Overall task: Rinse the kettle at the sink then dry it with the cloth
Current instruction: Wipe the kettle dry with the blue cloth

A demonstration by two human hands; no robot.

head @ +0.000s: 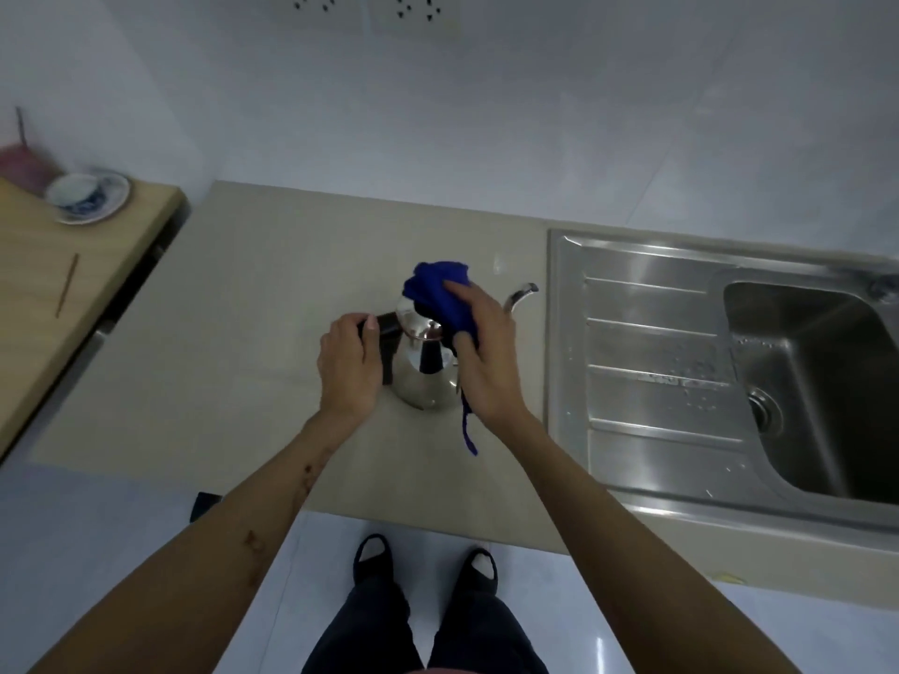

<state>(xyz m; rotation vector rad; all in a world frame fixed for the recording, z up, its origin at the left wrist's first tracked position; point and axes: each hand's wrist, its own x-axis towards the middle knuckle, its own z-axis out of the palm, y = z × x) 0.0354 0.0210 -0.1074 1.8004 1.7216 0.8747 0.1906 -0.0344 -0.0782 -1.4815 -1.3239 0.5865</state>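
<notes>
Kettle (424,381): shiny steel, upright, blue cloth (440,296) over lid.

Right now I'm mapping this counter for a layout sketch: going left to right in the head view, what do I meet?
Cup on saucer → thin stick → left hand → kettle → right hand → sink

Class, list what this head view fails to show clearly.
- Kettle lid: hidden under the cloth and right hand.
- Kettle handle: partly covered by the left hand.
- Sink tap: cut off by the right edge.
- Cup, far left: blurred.
</notes>
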